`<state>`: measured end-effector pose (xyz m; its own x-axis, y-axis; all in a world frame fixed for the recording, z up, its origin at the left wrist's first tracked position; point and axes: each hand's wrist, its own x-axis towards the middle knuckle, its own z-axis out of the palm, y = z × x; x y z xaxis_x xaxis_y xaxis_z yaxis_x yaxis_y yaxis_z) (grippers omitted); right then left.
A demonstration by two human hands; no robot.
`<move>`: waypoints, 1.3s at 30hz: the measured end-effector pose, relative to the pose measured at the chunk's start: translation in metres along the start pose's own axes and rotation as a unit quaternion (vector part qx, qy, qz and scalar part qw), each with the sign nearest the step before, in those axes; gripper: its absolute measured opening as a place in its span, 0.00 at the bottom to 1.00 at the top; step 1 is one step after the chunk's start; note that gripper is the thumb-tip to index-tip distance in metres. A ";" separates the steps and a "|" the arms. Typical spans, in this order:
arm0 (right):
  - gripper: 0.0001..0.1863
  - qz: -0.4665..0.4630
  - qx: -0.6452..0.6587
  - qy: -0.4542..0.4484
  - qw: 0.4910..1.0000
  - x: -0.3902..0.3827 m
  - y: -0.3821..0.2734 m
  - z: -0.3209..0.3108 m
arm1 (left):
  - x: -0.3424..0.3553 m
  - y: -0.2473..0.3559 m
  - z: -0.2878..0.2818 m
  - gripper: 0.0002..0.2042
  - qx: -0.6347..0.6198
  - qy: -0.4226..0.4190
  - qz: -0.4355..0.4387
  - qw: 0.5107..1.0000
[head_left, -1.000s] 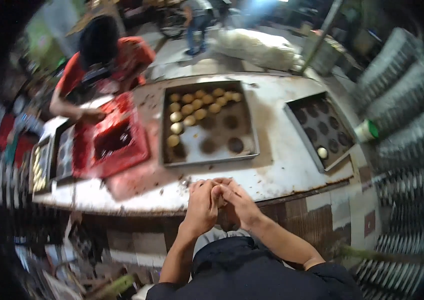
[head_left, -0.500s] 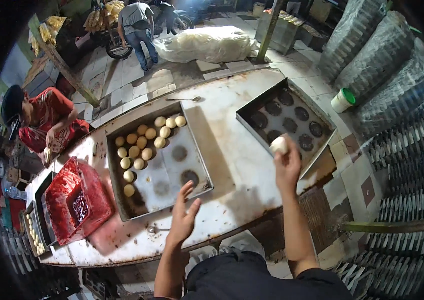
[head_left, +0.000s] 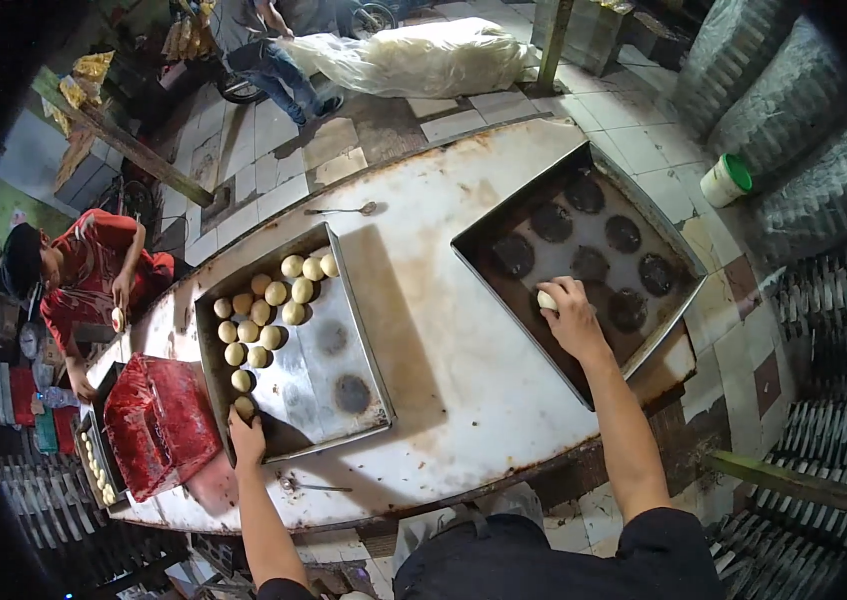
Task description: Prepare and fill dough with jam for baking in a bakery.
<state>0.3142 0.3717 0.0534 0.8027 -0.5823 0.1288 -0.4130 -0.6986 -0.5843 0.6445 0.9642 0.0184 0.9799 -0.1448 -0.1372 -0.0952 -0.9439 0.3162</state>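
Right hand point(head_left: 576, 322), curled round a pale ball point(head_left: 546, 300), now lowered over the right tray point(head_left: 601, 228). Left hand point(head_left: 247, 438), previously spread and empty, grips a tan ball point(head_left: 245, 406) in the left tray point(head_left: 304, 390).

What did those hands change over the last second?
They were together; now they're apart. The right hand has swung right, down into the right tray, a pale ball at its fingertips. The left hand has reached left to the nearest ball in the left tray, apparently touching it. Both trays and the far spoon stay on the table.
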 end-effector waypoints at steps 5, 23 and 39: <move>0.28 -0.004 0.036 0.029 0.999 -0.020 -0.010 -0.009 | 0.012 0.019 0.010 0.32 0.028 0.078 -0.031 0.996; 0.17 -0.083 0.243 -0.045 0.965 -0.255 -0.287 0.130 | -0.407 -0.100 -0.061 0.15 -0.819 -0.059 -0.111 0.559; 0.10 -0.498 0.210 -0.155 0.827 -0.312 -0.494 0.236 | -0.356 -0.132 -0.103 0.13 -0.779 -0.140 -0.177 0.585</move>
<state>0.3694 0.9968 0.1124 0.7537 0.3750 0.5397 0.6527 -0.5234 -0.5478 0.3258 1.1713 0.1219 0.8017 -0.2715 -0.5325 0.5944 0.4551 0.6629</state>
